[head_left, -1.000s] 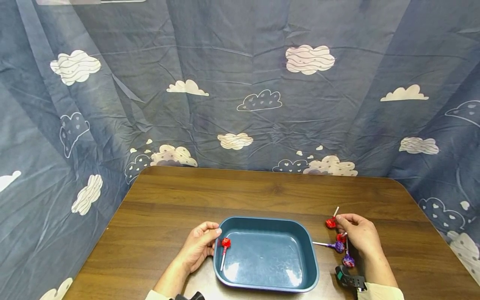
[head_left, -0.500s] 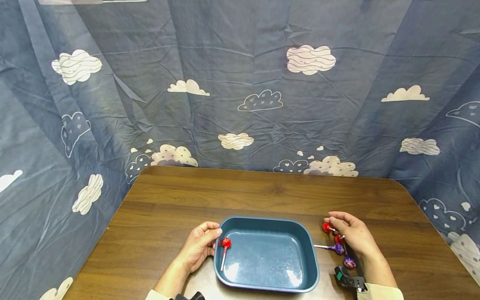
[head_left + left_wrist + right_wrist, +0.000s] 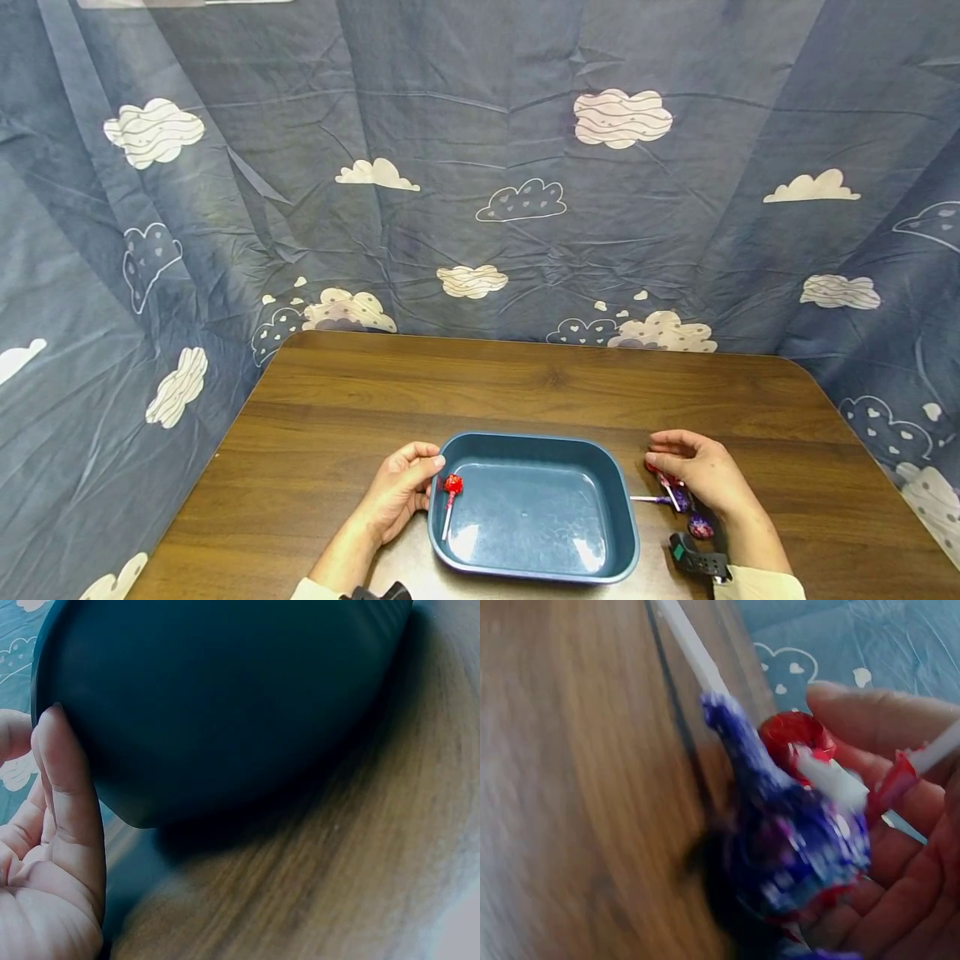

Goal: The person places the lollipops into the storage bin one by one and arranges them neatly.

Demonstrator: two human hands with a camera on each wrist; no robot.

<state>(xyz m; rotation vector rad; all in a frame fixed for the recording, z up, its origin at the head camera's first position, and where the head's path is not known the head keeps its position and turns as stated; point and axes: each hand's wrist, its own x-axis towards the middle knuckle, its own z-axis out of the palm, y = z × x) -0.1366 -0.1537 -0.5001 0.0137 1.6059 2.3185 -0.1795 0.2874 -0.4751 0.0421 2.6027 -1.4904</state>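
A dark blue tray (image 3: 525, 438) sits at the table's near edge, with one red lollipop (image 3: 452, 483) lying inside by its left wall. My left hand (image 3: 401, 492) rests against that wall from outside; in the left wrist view its fingers (image 3: 64, 787) lie straight on the tray (image 3: 225, 697). Right of the tray, my right hand (image 3: 693, 471) pinches a red lollipop (image 3: 662, 475) by its stick. Two purple lollipops (image 3: 678, 498) lie on the wood beneath that hand. In the right wrist view a purple lollipop (image 3: 795, 840) fills the middle, and the red lollipop (image 3: 799, 735) is behind it at my fingers (image 3: 885, 712).
The brown wooden table (image 3: 525, 383) has rounded far corners. A blue cloth with cloud prints (image 3: 480, 167) hangs close behind and at both sides. A wrist strap with a green tab (image 3: 697, 560) sits on my right forearm.
My right hand has picked the red lollipop up off the wood and drawn it left and nearer, over the purple ones. The left hand, tray and lollipop inside have not moved.
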